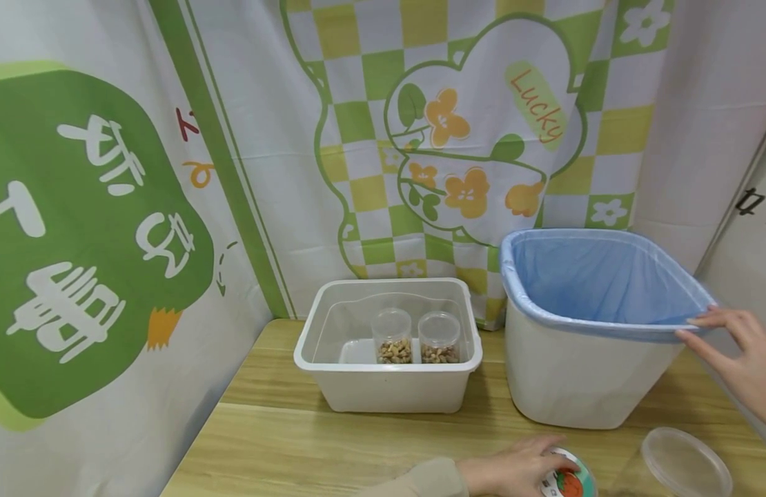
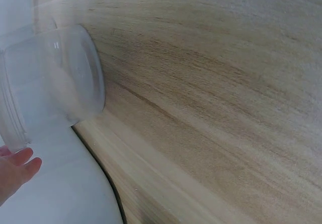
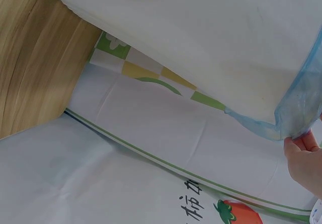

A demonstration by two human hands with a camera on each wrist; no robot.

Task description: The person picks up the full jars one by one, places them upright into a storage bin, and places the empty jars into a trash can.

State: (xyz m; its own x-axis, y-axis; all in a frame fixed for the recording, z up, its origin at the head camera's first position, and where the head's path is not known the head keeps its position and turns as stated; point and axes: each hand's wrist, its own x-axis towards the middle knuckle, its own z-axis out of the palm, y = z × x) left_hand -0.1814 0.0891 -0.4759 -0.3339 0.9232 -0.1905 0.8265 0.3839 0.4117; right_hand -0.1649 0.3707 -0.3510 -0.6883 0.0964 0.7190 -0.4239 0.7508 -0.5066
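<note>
In the head view my left hand (image 1: 513, 469) reaches in at the bottom edge, its fingers gripping a round top (image 1: 569, 478) printed with a red tomato. The left wrist view shows a clear plastic jar (image 2: 75, 78) standing on the wood, with fingertips (image 2: 20, 168) right at its rim. At the right, my right hand (image 1: 743, 352) pinches the blue bag liner (image 1: 619, 331) at the corner of a white bin (image 1: 575, 379). Thumb and fingers hold that blue film (image 3: 297, 113) in the right wrist view too.
Left of the bin sits a white tub (image 1: 389, 397) holding two clear jars (image 1: 392, 338) with nuts inside. Another clear container (image 1: 687, 462) stands at the bottom right. Behind the wooden table (image 1: 283, 442) hangs a printed cloth (image 1: 383, 83).
</note>
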